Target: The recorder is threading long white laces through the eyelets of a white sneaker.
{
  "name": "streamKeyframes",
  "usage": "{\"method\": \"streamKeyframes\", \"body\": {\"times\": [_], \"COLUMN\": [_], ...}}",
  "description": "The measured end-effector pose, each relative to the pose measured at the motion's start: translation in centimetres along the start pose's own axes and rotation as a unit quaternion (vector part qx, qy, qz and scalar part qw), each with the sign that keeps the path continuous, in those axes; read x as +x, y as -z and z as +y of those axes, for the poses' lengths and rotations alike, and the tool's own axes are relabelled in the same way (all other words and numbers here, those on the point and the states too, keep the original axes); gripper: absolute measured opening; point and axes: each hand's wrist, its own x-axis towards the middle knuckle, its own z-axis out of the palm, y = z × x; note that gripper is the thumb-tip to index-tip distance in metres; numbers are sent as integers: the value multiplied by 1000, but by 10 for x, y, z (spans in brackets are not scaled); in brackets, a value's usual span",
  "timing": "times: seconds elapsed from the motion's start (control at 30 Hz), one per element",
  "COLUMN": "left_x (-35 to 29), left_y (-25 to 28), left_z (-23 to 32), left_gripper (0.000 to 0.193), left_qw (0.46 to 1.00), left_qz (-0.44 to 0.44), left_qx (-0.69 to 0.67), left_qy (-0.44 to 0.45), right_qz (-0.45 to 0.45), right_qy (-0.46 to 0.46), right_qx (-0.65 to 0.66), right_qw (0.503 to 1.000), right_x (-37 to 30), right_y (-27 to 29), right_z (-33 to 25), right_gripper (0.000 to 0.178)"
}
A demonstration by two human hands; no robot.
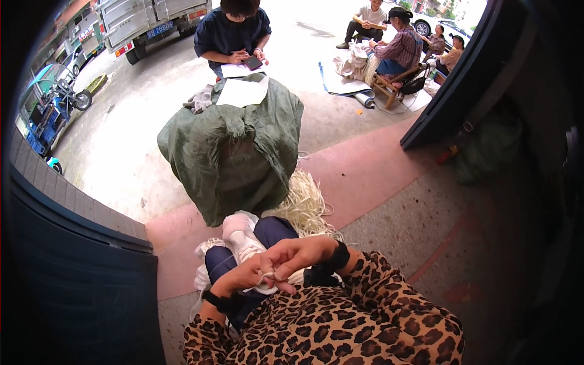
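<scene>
Close in front of my body, my left hand (244,275) and my right hand (294,254) meet with bent fingers. Pinched between them is a thin white cord (266,277), part of it looped around the fingers. Below, white cloth-like material (242,236) lies across my lap between my dark blue trouser legs (219,263). A heap of loose cream cords (307,204) spills over the floor just beyond my knees. How the cord runs behind my hands is hidden.
A bulky green woven sack (234,155) stands ahead, with paper sheets (243,92) and grey gloves (201,98) on top. Behind it a person (234,30) holds a dark device. Dark doors flank me, left (85,286) and right (465,73). People sit far right.
</scene>
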Motion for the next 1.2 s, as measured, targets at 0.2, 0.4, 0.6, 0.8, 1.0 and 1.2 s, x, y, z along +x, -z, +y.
{"method": "streamKeyframes", "body": {"times": [0.2, 0.4, 0.6, 0.8, 1.0, 1.2], "left_x": [-27, -55, -131, -128, -87, -75], "left_y": [10, 48, 83, 39, -19, -18], "left_z": [1, -6, -14, -58, -85, -92], "left_gripper": [15, 12, 16, 13, 24, 21], "left_qw": [991, 851, 747, 784, 854, 771], "left_qz": [111, 428, 554, 618, 427, 516], "left_qx": [64, -281, -331, 46, 264, 328], "left_qy": [26, -115, -162, 44, 134, 176], "right_qz": [20, 238, 396, 342, 198, 257], "right_qy": [-48, 132, 147, -129, -163, -40], "right_qx": [-10, -221, 71, -606, -680, -741], "right_qw": [999, 936, 904, 707, 687, 619], "right_x": [-3, -9, -48, -80, -54, -42], "right_y": [3, 24, 66, 88, 73, 89], "right_z": [1, -4, 17, 63, 112, 122], "right_gripper": [13, 11, 21, 17, 10, 11]}}
